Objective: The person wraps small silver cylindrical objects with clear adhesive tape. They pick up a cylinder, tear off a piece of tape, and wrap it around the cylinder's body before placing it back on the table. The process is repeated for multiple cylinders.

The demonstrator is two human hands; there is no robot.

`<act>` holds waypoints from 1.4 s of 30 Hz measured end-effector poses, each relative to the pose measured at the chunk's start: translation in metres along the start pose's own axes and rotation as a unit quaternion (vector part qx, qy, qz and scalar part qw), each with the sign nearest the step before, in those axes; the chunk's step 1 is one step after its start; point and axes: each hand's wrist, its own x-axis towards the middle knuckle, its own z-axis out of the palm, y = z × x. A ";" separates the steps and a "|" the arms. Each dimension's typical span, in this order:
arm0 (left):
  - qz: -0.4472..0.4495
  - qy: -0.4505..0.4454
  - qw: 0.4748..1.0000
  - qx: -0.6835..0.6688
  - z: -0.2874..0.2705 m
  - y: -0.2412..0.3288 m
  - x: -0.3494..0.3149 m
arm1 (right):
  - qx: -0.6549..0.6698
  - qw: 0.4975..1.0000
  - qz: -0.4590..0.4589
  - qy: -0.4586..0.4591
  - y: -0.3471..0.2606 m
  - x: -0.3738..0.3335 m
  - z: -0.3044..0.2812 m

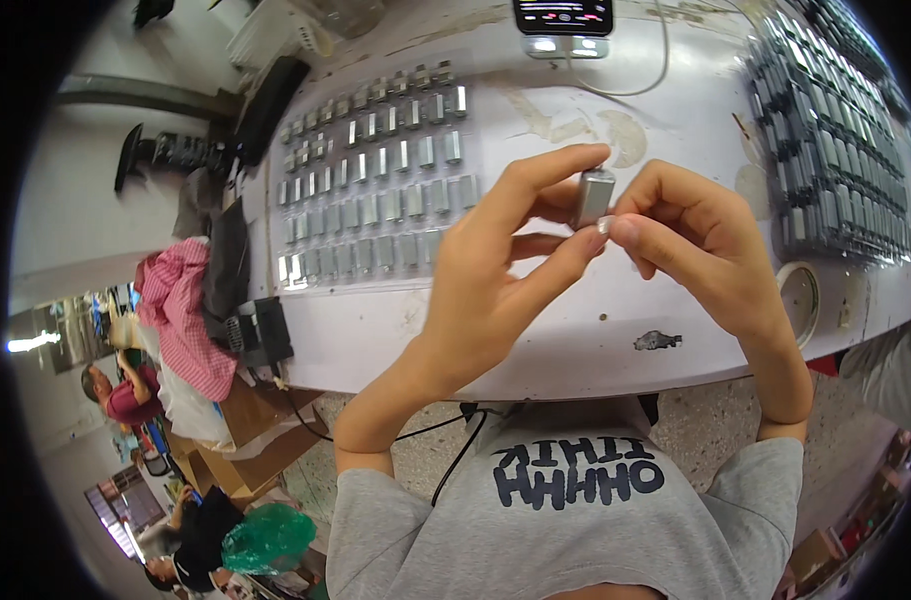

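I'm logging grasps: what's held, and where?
The left grip holds a small metal block by its two ends; the right grip is near the lower end, its hold unclear.

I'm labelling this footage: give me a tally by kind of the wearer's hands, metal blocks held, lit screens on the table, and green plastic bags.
Left hand and right hand: 2
Held metal block: 1
Lit screen: 1
Green plastic bag: 1
Total: 5

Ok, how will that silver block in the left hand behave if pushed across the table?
The silver block is probably stiff: its edges look straight in the left hand. Its glossy faces may be slippery. Being flat-sided, it should slide rather than roll.
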 end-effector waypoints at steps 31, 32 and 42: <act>0.162 0.032 0.956 0.241 0.014 -0.003 -0.007 | -0.208 0.978 -0.014 0.023 -0.004 -0.004 -0.003; 0.153 0.034 0.962 0.222 0.015 -0.003 -0.006 | -0.237 0.971 -0.018 0.019 -0.004 -0.003 -0.004; 0.037 0.021 0.996 -0.080 0.011 -0.001 -0.009 | -0.019 0.992 -0.114 -0.047 0.004 0.003 -0.009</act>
